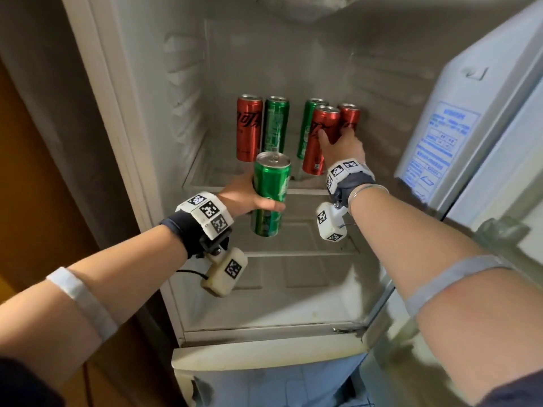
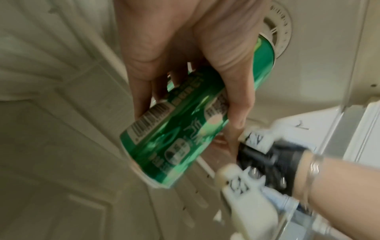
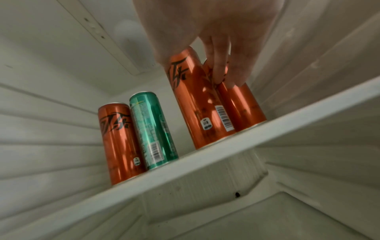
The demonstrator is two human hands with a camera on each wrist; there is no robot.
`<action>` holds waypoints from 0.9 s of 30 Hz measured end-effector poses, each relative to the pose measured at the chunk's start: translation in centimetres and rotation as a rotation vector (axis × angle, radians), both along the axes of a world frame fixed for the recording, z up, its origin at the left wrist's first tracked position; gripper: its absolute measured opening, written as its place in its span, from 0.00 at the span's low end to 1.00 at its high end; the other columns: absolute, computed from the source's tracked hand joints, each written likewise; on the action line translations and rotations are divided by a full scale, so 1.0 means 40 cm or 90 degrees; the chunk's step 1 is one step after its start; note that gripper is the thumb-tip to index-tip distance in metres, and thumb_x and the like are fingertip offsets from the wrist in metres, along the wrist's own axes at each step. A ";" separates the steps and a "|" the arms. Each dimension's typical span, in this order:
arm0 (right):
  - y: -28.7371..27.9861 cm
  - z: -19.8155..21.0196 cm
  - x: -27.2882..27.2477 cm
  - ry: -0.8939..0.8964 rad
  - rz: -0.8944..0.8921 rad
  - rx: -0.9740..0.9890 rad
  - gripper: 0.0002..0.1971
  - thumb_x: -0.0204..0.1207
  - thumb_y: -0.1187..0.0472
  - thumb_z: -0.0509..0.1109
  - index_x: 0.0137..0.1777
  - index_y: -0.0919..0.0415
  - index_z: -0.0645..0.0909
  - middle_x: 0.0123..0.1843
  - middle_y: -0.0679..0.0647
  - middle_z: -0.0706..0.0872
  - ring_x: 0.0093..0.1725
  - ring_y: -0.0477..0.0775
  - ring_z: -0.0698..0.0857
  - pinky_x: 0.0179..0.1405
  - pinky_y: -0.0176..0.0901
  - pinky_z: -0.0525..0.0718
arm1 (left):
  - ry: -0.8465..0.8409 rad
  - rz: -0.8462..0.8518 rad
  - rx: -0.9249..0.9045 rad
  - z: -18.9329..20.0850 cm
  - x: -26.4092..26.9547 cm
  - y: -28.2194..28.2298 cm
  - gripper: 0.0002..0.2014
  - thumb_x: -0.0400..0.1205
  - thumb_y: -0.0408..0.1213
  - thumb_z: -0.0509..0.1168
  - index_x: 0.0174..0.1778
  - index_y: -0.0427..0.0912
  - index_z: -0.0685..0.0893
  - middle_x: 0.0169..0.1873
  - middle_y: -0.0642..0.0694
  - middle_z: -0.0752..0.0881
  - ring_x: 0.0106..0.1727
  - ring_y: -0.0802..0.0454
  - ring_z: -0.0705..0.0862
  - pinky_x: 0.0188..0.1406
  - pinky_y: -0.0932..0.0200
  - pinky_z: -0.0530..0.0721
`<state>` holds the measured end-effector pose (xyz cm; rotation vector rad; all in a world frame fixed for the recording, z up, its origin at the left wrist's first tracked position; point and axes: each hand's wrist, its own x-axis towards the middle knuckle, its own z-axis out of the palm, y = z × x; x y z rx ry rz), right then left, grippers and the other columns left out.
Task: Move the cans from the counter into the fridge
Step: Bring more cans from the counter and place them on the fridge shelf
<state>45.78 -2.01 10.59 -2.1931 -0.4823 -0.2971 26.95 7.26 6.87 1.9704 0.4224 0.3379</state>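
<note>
My left hand (image 1: pixel 264 199) grips a green can (image 1: pixel 271 180) upright, in the air just in front of the fridge's upper shelf (image 1: pixel 217 176). In the left wrist view the thumb and fingers of that hand (image 2: pixel 189 118) wrap round the green can (image 2: pixel 174 134). My right hand (image 1: pixel 337 135) reaches onto the shelf and holds the front red can (image 1: pixel 323 118) between thumb and fingers. The right wrist view shows this hand (image 3: pixel 193 68) on the red can (image 3: pixel 197 105), which stands on the shelf (image 3: pixel 226 154).
On the shelf also stand a red can (image 1: pixel 249 127) and a green can (image 1: pixel 275 124) at the left, another green can (image 1: pixel 308 121) and a red can (image 1: pixel 350 114) at the back right. The open fridge door (image 1: pixel 455 113) is to the right. A lower shelf (image 1: pixel 308 239) lies below.
</note>
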 end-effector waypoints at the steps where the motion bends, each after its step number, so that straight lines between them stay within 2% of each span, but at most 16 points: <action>1: -0.009 -0.007 -0.008 -0.001 -0.004 0.006 0.25 0.77 0.42 0.62 0.62 0.63 0.74 0.60 0.62 0.85 0.58 0.64 0.84 0.49 0.46 0.77 | -0.013 -0.006 0.011 0.027 0.007 0.002 0.28 0.65 0.33 0.79 0.61 0.44 0.79 0.59 0.45 0.86 0.61 0.48 0.83 0.66 0.49 0.78; 5: -0.046 -0.046 -0.035 -0.003 0.004 0.025 0.20 0.80 0.47 0.58 0.58 0.64 0.75 0.56 0.63 0.85 0.55 0.65 0.85 0.42 0.43 0.72 | -0.050 -0.007 0.026 0.121 0.059 0.029 0.25 0.67 0.32 0.78 0.59 0.46 0.80 0.58 0.45 0.86 0.60 0.48 0.84 0.67 0.46 0.78; 8: -0.069 -0.075 -0.049 -0.016 0.027 0.029 0.17 0.81 0.50 0.58 0.57 0.64 0.77 0.54 0.64 0.86 0.53 0.66 0.84 0.40 0.43 0.72 | -0.046 0.036 0.044 0.161 0.113 0.060 0.30 0.63 0.37 0.80 0.61 0.45 0.80 0.60 0.45 0.85 0.62 0.46 0.83 0.69 0.42 0.77; 10: -0.081 -0.088 -0.051 -0.026 0.044 0.024 0.16 0.82 0.51 0.57 0.56 0.64 0.78 0.52 0.64 0.86 0.52 0.67 0.84 0.40 0.45 0.74 | -0.020 0.066 0.067 0.174 0.147 0.072 0.32 0.64 0.40 0.80 0.64 0.45 0.79 0.62 0.45 0.84 0.64 0.46 0.82 0.68 0.43 0.77; 12: -0.090 -0.094 -0.049 -0.024 0.056 0.013 0.16 0.82 0.52 0.57 0.56 0.64 0.79 0.51 0.65 0.86 0.52 0.68 0.84 0.42 0.47 0.76 | 0.003 0.094 0.091 0.178 0.178 0.080 0.32 0.66 0.40 0.79 0.66 0.44 0.78 0.64 0.44 0.83 0.65 0.45 0.81 0.68 0.45 0.78; 18: -0.102 -0.100 -0.050 -0.023 0.058 0.007 0.15 0.82 0.52 0.58 0.56 0.62 0.80 0.51 0.64 0.87 0.52 0.67 0.84 0.41 0.45 0.73 | 0.047 0.142 0.150 0.166 0.246 0.101 0.34 0.68 0.40 0.78 0.70 0.39 0.75 0.68 0.39 0.80 0.68 0.42 0.79 0.67 0.50 0.78; 22: -0.111 -0.108 -0.051 -0.009 0.064 0.018 0.16 0.82 0.51 0.58 0.54 0.61 0.81 0.48 0.63 0.87 0.49 0.66 0.84 0.40 0.43 0.74 | 0.057 0.168 0.148 0.154 0.273 0.116 0.34 0.68 0.38 0.78 0.70 0.37 0.75 0.68 0.38 0.80 0.68 0.42 0.79 0.68 0.47 0.78; 27: -0.108 -0.119 -0.056 -0.009 0.077 0.012 0.15 0.82 0.54 0.58 0.51 0.64 0.81 0.46 0.63 0.87 0.47 0.66 0.84 0.39 0.44 0.74 | 0.055 0.176 0.122 0.133 0.281 0.137 0.36 0.67 0.40 0.79 0.70 0.39 0.74 0.68 0.40 0.80 0.69 0.42 0.79 0.69 0.45 0.78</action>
